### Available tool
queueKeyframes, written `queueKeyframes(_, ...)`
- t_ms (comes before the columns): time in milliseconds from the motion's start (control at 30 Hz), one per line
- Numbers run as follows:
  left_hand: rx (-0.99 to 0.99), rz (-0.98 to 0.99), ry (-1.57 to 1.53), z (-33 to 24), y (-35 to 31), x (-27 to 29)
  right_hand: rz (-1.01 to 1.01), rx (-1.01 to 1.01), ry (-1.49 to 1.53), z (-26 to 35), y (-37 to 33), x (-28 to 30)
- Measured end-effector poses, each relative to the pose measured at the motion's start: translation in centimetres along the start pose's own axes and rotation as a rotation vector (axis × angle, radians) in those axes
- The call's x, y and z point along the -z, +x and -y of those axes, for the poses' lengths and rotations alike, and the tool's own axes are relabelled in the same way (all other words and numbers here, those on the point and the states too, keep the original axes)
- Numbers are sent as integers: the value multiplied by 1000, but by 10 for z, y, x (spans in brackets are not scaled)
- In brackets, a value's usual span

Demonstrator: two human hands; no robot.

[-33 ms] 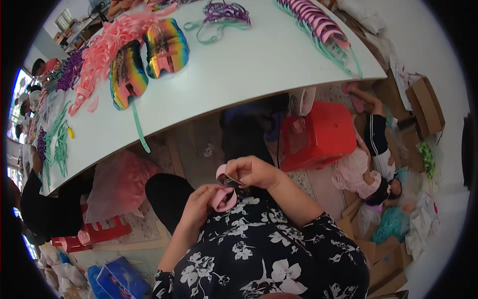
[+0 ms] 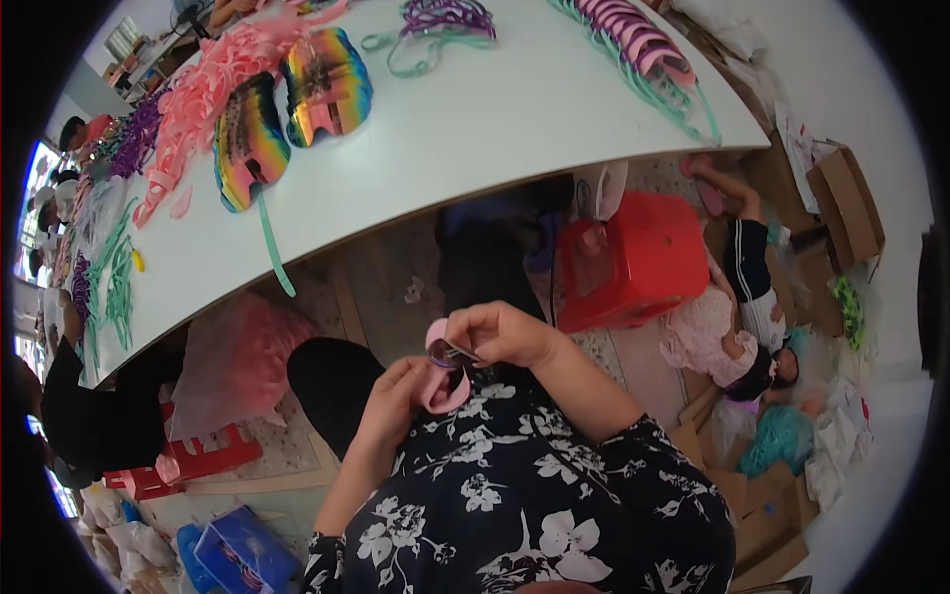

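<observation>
In front of my chest, my left hand [image 2: 398,389] pinches one end of a curled pink strip [image 2: 448,398] that looks like foam. My right hand [image 2: 503,335] sits slightly higher and to the right, its fingertips closed on the other part of the strip. A small dark, shiny piece shows between the strip and the right fingertips; its kind is too small to tell. The strip loops between both hands, above my lap. On the table ahead lie two rainbow mirrored visor lenses [image 2: 330,87], one with a teal band [image 2: 274,247] hanging off the table edge.
The white table [image 2: 426,134] curves across ahead. It bears a pink strip pile [image 2: 203,94], purple and teal straps [image 2: 445,22] and a row of pink-and-purple pieces [image 2: 643,40]. A red stool [image 2: 653,257] stands right; beyond it, two people lie on the floor near cartons [image 2: 846,208].
Both hands stay in front of my chest. The right hand and upper part of the pink strip have shifted slightly upward and left; the strip's loop stands a little more open.
</observation>
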State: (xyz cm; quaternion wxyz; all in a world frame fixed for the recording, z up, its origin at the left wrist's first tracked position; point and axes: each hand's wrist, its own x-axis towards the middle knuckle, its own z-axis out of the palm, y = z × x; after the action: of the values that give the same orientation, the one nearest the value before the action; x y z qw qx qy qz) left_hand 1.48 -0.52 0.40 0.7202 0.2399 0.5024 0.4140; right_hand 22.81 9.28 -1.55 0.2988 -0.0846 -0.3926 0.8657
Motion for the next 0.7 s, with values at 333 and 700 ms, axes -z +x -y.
queueKeyframes(333,-36,-95,8,11,6,7,27,-55,-36,5,-3,-8)
queueKeyframes(700,-280,-49,382,-8,39,-2,147,13,16,16,-4,-16)
